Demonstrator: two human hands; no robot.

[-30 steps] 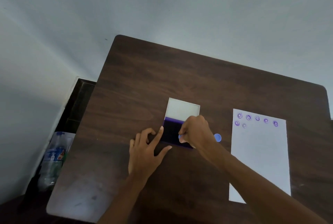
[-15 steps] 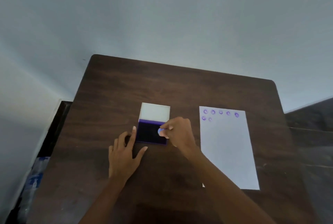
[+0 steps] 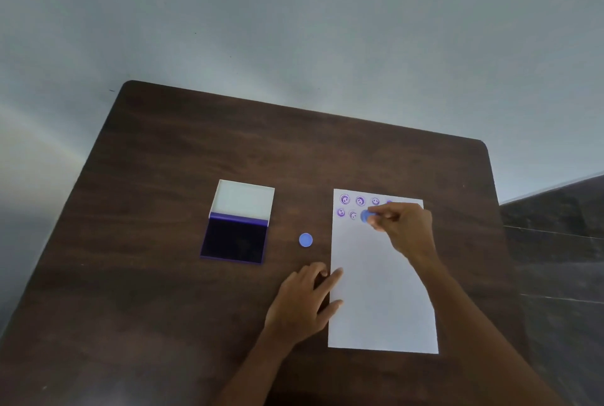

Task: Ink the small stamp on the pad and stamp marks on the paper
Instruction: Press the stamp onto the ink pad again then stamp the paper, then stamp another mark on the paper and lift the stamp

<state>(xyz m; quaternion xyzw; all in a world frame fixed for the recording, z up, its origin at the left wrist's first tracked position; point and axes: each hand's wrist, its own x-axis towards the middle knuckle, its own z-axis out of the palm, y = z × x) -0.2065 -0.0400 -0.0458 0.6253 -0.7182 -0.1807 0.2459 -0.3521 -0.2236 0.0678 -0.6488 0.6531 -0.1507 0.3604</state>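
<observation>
Right hand [image 3: 403,225] pinches the stamp [image 3: 366,216] at its fingertips over the paper [image 3: 379,291]; left hand [image 3: 302,302], loosely spread, pins the edge; press straight down, no sliding

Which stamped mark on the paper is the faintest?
The second mark in the lower row on the paper, just left of the stamp: only a partial outline, while the others are solid purple.

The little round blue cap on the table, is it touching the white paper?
Apart. The head view shows bare brown table between the little round blue cap and the white paper's left edge.
</observation>
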